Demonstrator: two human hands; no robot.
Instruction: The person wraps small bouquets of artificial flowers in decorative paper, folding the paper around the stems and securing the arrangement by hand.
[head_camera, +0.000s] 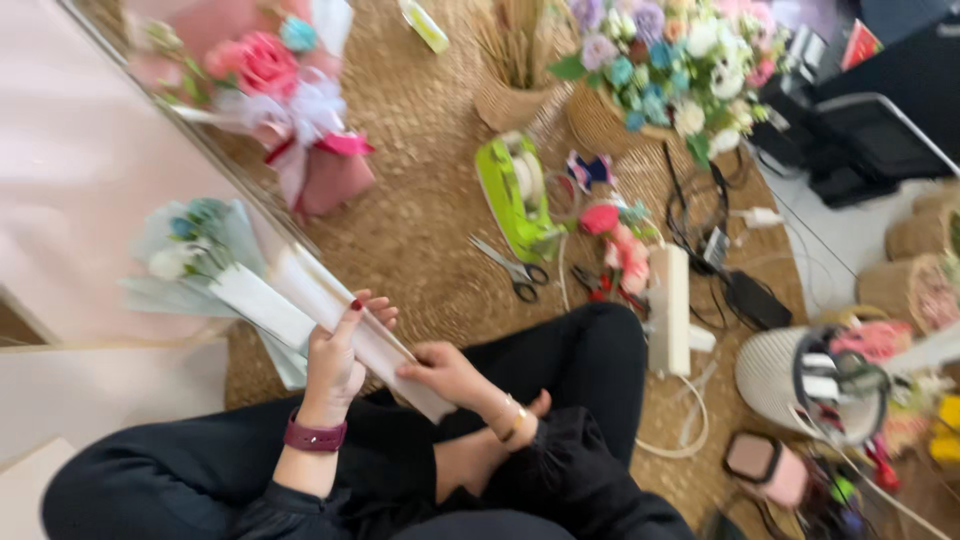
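Both hands are on the bouquet (262, 292), a small bunch of pale and blue flowers wrapped in white and soft green paper, lying slantwise from its blooms at nine o'clock down to its stem end in the person's lap near the centre. The left hand (335, 355) grips the wrap from above, fingers (372, 312) curled together over the paper's upper edge. The right hand (445, 370) clamps the lower stem end, thumb on top, fingers closed beneath the paper. A dark red band sits on the left wrist, a gold bracelet on the right. The person sits cross-legged in black trousers on a woven mat (420, 220).

Moving outward: at twelve o'clock of the hands, scissors (512, 268) lie flat on the mat, and just beyond them a lime-green tape dispenser (515, 195). At eleven o'clock rests a pink bouquet (290, 110) tied with a white and pink ribbon. At one o'clock stands a woven basket of pastel flowers (665, 70), with loose pink blooms (620, 240) on the mat below it. At three o'clock a white power strip (670, 310) lies among black cables, and further right a ribbed white basket (785, 375) holds odds and ends.
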